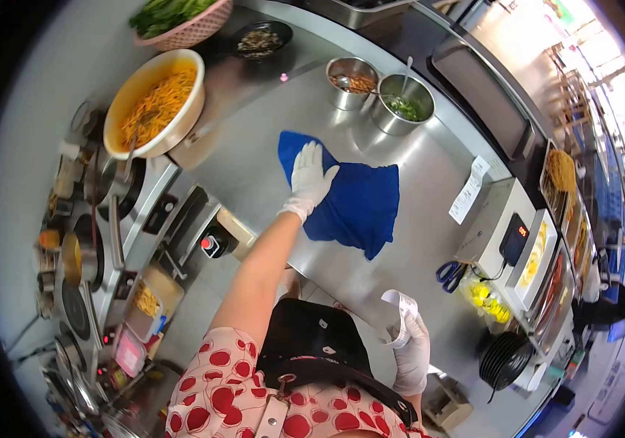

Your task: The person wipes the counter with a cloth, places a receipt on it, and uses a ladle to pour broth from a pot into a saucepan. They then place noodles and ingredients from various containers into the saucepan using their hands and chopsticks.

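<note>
My left hand (311,179), in a white glove, lies flat with fingers stretched on a blue cloth (360,201). The cloth is spread, with some folds, over the steel counter (254,175). In my gloved right hand (412,354), low by the counter's front edge, a curled white paper slip (401,308) is held; it looks like a receipt. Part of the slip is hidden behind the fingers. Another printed slip (469,191) lies on the counter at the right.
Two steel pots (403,106) (351,82) of chopped food stand at the back. A large bowl of orange shreds (197,109) and a dark bowl (261,38) are at the back left. Pans (114,233) line the left. Blue scissors (450,275) lie by a white appliance (493,219) at the right.
</note>
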A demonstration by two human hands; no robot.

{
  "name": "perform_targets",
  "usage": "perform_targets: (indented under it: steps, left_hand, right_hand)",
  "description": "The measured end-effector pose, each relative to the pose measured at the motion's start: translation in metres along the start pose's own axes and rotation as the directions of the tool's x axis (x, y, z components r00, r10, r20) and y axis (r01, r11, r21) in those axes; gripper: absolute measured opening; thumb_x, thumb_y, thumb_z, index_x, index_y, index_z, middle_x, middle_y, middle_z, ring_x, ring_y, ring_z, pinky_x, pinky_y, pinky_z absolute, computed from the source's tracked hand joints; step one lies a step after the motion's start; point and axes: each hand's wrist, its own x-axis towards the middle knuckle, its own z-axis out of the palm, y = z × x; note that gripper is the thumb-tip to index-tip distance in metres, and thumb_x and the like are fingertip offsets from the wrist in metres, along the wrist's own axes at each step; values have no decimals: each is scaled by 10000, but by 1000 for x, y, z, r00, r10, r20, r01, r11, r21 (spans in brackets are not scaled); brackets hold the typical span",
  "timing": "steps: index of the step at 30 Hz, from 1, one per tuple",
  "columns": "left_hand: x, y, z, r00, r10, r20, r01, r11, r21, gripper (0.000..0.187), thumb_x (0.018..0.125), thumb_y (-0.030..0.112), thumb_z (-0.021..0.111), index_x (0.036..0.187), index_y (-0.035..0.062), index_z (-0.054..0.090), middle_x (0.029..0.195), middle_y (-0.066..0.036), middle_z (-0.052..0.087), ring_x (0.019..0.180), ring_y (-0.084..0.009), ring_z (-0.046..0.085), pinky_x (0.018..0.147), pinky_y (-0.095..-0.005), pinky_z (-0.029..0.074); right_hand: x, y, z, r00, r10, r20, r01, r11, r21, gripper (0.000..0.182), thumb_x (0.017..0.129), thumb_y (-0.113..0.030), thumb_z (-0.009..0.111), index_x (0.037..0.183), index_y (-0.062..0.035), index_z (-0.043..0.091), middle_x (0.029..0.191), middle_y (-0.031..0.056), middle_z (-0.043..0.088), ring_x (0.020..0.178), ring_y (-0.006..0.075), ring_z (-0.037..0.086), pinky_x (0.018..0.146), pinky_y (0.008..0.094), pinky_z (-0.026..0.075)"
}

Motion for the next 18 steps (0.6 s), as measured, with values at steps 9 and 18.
perform_targets:
  steps: [9, 18]
  left_hand:
    - [15, 68, 26, 815, 468, 342, -483, 874, -46, 901, 829, 549, 581, 1441, -38, 277, 1512, -216, 268, 1416, -325, 235, 1166, -415, 180]
    - [-47, 159, 79, 398, 842, 363, -753, 526, -395, 771, 853, 476, 545, 1418, -15, 360, 1489, -198, 333, 1397, -319, 290, 1166, -404, 184]
  right_hand:
    - [2, -1, 44, 998, 55, -24, -50, 983, 177, 345, 937, -190, 567, 1220, 7, 543, 890, 44, 596, 753, 145, 583, 673, 437, 598]
    - [-13, 5, 32, 968, 199, -154, -153, 952, 265, 389, 917, -229, 578, 1241, -16, 540, 753, -1, 543, 680, 124, 532, 649, 402, 575]
